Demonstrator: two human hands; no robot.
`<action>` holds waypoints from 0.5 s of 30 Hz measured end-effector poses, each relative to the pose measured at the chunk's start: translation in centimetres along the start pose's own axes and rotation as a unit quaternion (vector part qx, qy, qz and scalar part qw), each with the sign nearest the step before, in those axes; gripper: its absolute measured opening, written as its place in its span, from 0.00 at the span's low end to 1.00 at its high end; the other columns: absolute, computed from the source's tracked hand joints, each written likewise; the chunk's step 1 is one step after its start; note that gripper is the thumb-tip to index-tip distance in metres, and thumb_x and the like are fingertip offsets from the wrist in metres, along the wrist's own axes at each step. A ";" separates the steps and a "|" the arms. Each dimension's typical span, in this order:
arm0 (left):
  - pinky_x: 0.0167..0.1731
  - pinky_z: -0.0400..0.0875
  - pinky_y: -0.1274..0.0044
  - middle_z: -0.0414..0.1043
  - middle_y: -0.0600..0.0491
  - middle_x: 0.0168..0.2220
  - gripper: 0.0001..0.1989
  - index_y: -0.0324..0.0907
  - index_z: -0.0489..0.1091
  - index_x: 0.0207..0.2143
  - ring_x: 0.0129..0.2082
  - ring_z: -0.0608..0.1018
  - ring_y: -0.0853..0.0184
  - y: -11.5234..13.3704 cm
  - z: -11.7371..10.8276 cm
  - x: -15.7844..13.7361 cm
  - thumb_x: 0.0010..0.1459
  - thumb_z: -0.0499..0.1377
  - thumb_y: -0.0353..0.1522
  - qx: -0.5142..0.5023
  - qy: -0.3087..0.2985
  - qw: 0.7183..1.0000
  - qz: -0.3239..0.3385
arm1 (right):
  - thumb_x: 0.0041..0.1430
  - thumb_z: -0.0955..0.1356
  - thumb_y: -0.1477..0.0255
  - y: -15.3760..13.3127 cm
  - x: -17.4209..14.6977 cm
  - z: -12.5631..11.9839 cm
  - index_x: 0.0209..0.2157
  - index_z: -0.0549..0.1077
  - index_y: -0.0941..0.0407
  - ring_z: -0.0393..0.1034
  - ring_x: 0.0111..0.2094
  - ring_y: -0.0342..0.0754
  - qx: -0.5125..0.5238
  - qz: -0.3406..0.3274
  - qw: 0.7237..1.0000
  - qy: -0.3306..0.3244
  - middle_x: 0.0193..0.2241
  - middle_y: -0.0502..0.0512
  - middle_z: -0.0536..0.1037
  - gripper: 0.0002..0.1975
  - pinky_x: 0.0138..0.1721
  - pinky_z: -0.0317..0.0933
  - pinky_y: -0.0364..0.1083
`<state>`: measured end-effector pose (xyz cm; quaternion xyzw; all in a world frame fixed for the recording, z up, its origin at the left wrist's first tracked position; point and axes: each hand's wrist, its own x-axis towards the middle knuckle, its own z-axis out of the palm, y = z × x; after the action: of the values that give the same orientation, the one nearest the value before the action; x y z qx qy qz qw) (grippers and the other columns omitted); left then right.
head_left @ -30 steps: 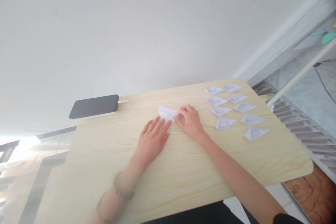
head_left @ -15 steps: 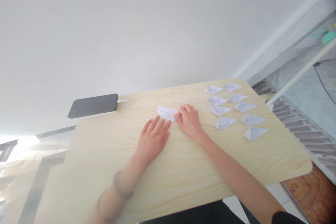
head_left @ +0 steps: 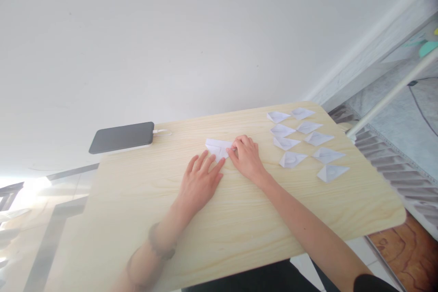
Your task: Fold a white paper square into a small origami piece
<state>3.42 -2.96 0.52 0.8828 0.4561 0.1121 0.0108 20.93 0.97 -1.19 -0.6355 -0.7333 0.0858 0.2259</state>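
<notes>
A piece of white folded paper [head_left: 219,148] lies on the wooden table [head_left: 260,232], in the middle of the head view. My left hand [head_left: 201,177] rests flat with fingers spread, its fingertips touching the paper's near left edge. At the right end of the paper, my right hand [head_left: 247,157] pinches a corner between thumb and forefinger, the other fingers curled. Part of the paper's right end is hidden by this hand. Several folded paper pieces, among them a paper boat [head_left: 293,159], lie in two rough columns to the right of my right hand.
A dark power bank or phone [head_left: 123,138] with a short white cable [head_left: 162,132] lies at the table's back left corner. A white wall [head_left: 191,45] rises behind the table. To the right, a pale pole [head_left: 393,93] slants beyond the table's edge.
My left fingers have shifted slightly, with the forefinger reaching a little further right along the paper. My right hand keeps its pinch in nearly the same place.
</notes>
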 end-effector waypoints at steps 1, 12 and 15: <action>0.54 0.56 0.62 0.64 0.49 0.52 0.18 0.48 0.62 0.53 0.57 0.60 0.56 0.0 0.0 0.0 0.60 0.49 0.34 -0.005 -0.001 1.000 -0.001 | 0.57 0.62 0.67 0.0 0.0 0.0 0.28 0.66 0.56 0.61 0.39 0.52 -0.001 0.003 1.000 -0.004 0.35 0.56 0.68 0.07 0.38 0.53 0.50; 0.56 0.53 0.61 0.62 0.49 0.54 0.17 0.47 0.62 0.52 0.58 0.58 0.58 -0.3 0.2 -0.5 0.60 0.49 0.35 -0.044 0.007 0.999 -0.006 | 0.57 0.61 0.72 0.6 -0.1 -0.3 0.40 0.66 0.53 0.63 0.42 0.51 0.075 -0.014 0.997 -0.016 0.40 0.56 0.67 0.09 0.41 0.54 0.51; 0.56 0.54 0.61 0.63 0.49 0.54 0.17 0.46 0.63 0.52 0.58 0.58 0.58 -0.3 0.2 -0.5 0.60 0.49 0.35 -0.045 0.011 0.999 -0.006 | 0.56 0.61 0.74 1.0 0.0 -0.5 0.42 0.66 0.52 0.64 0.40 0.50 0.104 -0.012 0.994 -0.023 0.41 0.56 0.66 0.11 0.41 0.55 0.51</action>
<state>2.97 -3.21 0.19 0.8775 0.4557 0.1423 0.0455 22.03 1.10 -1.16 -0.5975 -0.7332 0.1734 0.2743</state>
